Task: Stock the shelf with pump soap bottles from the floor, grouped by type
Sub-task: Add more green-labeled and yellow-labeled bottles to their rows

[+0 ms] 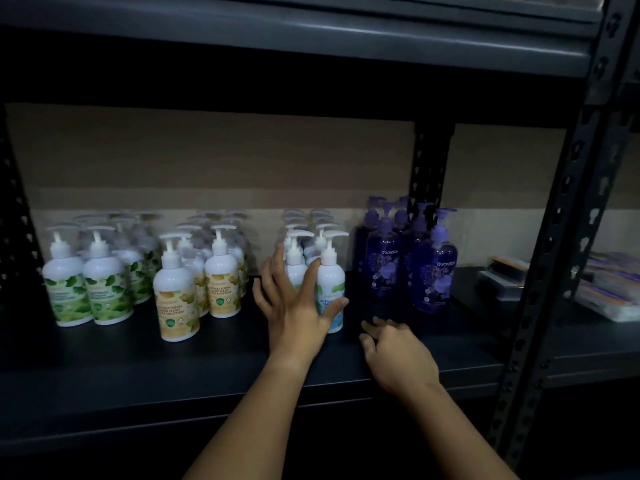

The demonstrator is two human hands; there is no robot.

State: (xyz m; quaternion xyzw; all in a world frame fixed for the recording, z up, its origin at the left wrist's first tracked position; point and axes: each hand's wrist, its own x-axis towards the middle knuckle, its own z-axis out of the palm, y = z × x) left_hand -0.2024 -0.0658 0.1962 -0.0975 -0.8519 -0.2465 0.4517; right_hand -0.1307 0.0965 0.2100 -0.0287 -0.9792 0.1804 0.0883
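Four groups of pump bottles stand on the dark shelf board (138, 368). From the left there are white bottles with green leaf labels (69, 292), white bottles with yellow labels (176, 306), white bottles with blue labels (332, 285) and purple bottles (434, 271). My left hand (294, 306) is spread against the front blue-label bottles. Its index finger lies left of the front right bottle and its thumb crosses that bottle's front. My right hand (398, 355) rests on the shelf in front of the purple bottles, fingers loosely bent, holding nothing.
A perforated black upright (554, 237) bounds the shelf on the right, and another stands at the back (429, 161). Beyond the upright, flat packets (609, 289) lie on the neighbouring shelf. The shelf above (311, 46) hangs low over the bottles.
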